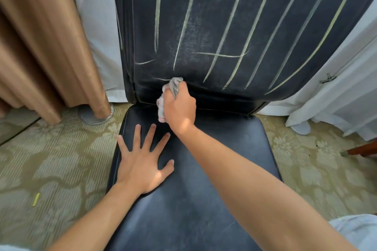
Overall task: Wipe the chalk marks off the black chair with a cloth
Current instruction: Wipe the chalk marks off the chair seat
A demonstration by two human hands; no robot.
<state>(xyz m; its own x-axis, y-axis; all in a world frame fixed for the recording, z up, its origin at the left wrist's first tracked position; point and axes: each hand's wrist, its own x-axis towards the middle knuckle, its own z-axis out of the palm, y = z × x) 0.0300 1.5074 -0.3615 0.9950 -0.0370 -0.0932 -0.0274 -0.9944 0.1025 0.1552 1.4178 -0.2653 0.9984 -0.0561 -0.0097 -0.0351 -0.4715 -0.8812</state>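
1. The cloth (pixel 173 87), a crumpled grey rag, is bunched in the right hand (pixel 179 106), whose fingers curl round it and press it against the bottom of the black chair (pixel 214 169) backrest, just above the seam where back meets seat.
2. The chalk marks (pixel 230 20) are pale yellow-green strokes running up the backrest above and to the right of that hand; a short cross stroke lies among them, and two small strokes sit to the upper left of the cloth. A hazy smear shows on the backrest directly above the cloth.
3. The left hand (pixel 140 163) lies flat on the seat, fingers spread wide and straight, below and to the left of the right hand, near the seat's left edge. It holds nothing.
4. The right forearm crosses the seat diagonally from the lower right, covering part of the seat surface.
5. Left of the left hand, a brown curtain (pixel 47 43) hangs to the patterned carpet (pixel 61 159), with a white curtain (pixel 95 26) between it and the chair.
6. A small yellow chalk stick (pixel 36 199) lies on the carpet, well to the left of the left forearm.
7. Right of the right hand, more white fabric (pixel 336 91) hangs behind the chair, and a reddish wooden piece (pixel 363 149) shows at the frame's right edge.
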